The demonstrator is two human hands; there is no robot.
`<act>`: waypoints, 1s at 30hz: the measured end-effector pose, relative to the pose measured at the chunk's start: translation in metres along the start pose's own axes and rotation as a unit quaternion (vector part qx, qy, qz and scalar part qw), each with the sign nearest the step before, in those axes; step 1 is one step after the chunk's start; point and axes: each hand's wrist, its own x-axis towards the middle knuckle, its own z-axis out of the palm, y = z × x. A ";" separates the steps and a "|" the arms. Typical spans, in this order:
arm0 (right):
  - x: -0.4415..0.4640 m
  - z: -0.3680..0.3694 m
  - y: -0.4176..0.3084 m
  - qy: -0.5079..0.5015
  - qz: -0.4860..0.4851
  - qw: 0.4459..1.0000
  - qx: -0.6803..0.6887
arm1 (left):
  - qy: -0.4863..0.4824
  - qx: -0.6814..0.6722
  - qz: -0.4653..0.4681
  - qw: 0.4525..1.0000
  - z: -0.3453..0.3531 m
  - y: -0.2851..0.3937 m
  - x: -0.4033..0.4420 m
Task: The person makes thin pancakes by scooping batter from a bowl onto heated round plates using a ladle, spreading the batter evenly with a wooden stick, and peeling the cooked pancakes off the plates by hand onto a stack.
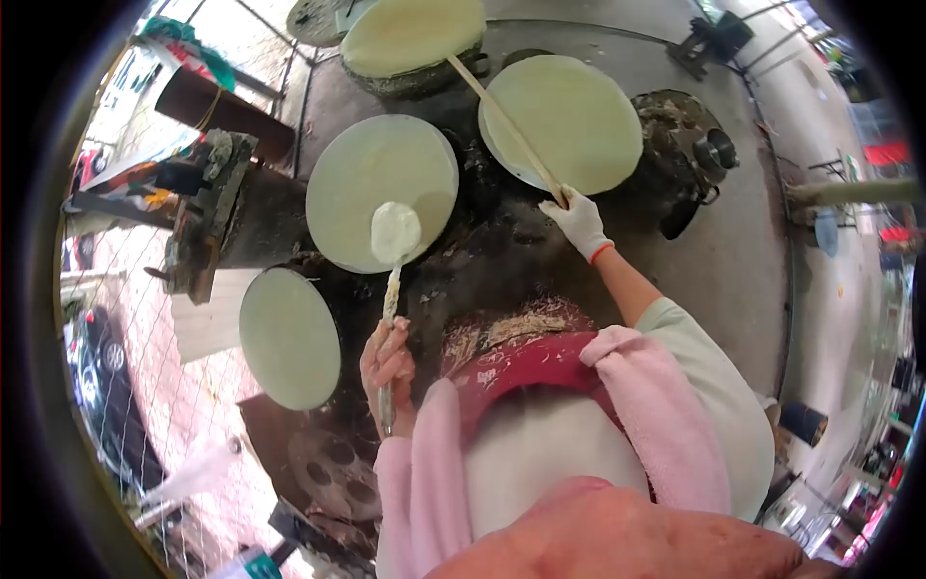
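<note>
My left hand (389,365), bare, is closed round the handle of a ladle (395,234) whose round bowl, coated in pale batter, is over the lower part of a round pale-green pan surface (371,174). My right hand (581,224), in a white glove with a red cuff, grips the near end of a long wooden stick (516,137). The stick slants up and left across another pale round surface (588,116). Its far end meets the near edge of a pale round sheet (415,34) at the top.
A fourth pale round surface (290,338) is at the lower left. A red basin (526,362) with stringy residue stands against my body. Right of the pans is a dark, crusted stove part (675,130) with a metal cup (715,150). Wire fencing runs along the left.
</note>
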 end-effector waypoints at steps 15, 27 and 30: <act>0.155 0.088 -0.045 0.035 -0.072 0.949 -0.306 | 0.201 0.254 0.122 0.938 0.085 -0.022 0.061; 0.227 -0.134 -0.193 -0.006 -0.313 0.895 -0.318 | 0.182 0.294 0.076 0.935 0.043 0.086 0.069; 0.236 -0.141 -0.279 -0.081 -0.297 0.857 -0.413 | 0.160 0.262 0.075 0.949 0.031 0.098 0.068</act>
